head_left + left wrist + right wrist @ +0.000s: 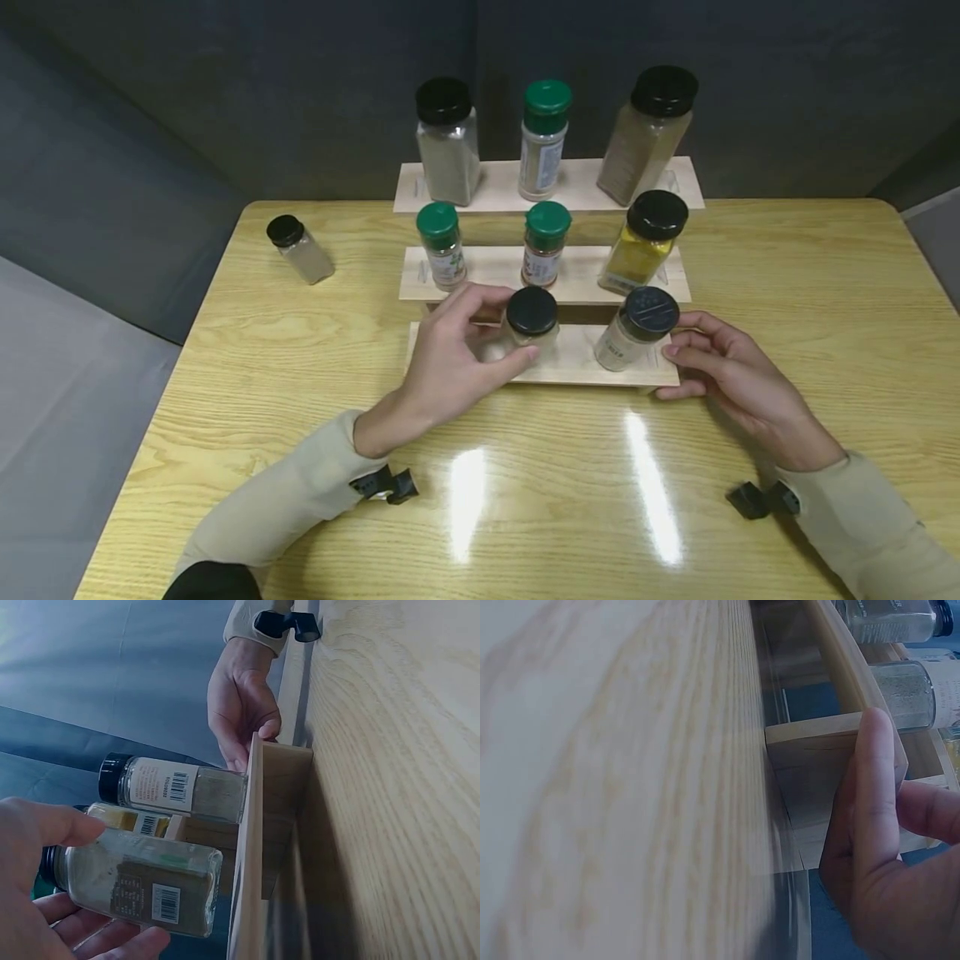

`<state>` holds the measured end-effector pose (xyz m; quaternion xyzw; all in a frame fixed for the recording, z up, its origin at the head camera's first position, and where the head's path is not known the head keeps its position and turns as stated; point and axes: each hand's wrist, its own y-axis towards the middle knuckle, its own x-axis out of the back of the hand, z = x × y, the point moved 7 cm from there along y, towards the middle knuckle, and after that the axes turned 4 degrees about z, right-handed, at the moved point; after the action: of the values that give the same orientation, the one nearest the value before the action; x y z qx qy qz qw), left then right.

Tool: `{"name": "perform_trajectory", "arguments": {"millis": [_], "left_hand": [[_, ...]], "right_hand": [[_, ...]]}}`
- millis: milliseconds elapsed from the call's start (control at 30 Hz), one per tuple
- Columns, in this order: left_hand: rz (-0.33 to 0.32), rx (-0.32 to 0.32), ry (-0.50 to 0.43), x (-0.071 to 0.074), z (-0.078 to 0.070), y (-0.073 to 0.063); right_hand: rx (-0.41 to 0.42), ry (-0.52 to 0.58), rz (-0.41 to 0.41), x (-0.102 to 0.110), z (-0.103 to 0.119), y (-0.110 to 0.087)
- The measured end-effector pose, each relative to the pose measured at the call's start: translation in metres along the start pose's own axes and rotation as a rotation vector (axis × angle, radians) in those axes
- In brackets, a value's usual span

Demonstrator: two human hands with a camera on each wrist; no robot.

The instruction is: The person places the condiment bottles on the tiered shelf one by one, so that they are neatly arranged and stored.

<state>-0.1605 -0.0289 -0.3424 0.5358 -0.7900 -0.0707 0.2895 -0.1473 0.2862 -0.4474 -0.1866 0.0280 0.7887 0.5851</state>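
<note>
My left hand (454,358) grips a clear spice jar with a black lid (532,312) between thumb and fingers, over the middle of the lowest step of a wooden tiered spice rack (577,364). In the left wrist view this jar (142,889) shows a barcode label, and a small gap appears between its base and the step. My right hand (738,379) pinches the right end of that step, thumb above and fingers below; the right wrist view shows the fingers (875,787) against the board. Between the hands, a jar with a grey-black shaker lid (637,329) stands on the step.
On the middle step stand two green-lidded jars (442,246) and a yellow-filled jar (637,246). The top step bears two tall black-lidded jars (448,146) and a green-lidded jar (543,142). A small black-lidded jar (302,250) stands alone on the table (300,358) at left.
</note>
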Motion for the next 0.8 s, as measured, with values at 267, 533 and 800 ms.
{"name": "perform_trajectory", "arguments": {"millis": [267, 533, 800], "left_hand": [[0.009, 0.036, -0.007, -0.004, 0.006, -0.001], [0.013, 0.065, -0.017, -0.007, 0.01, -0.003], [0.008, 0.06, -0.012, -0.009, 0.011, -0.007]], "right_hand": [[0.006, 0.022, 0.008, 0.0, -0.001, 0.0], [-0.007, 0.035, -0.001, 0.0, -0.001, 0.0], [-0.008, 0.037, 0.001, 0.0, -0.001, 0.0]]}}
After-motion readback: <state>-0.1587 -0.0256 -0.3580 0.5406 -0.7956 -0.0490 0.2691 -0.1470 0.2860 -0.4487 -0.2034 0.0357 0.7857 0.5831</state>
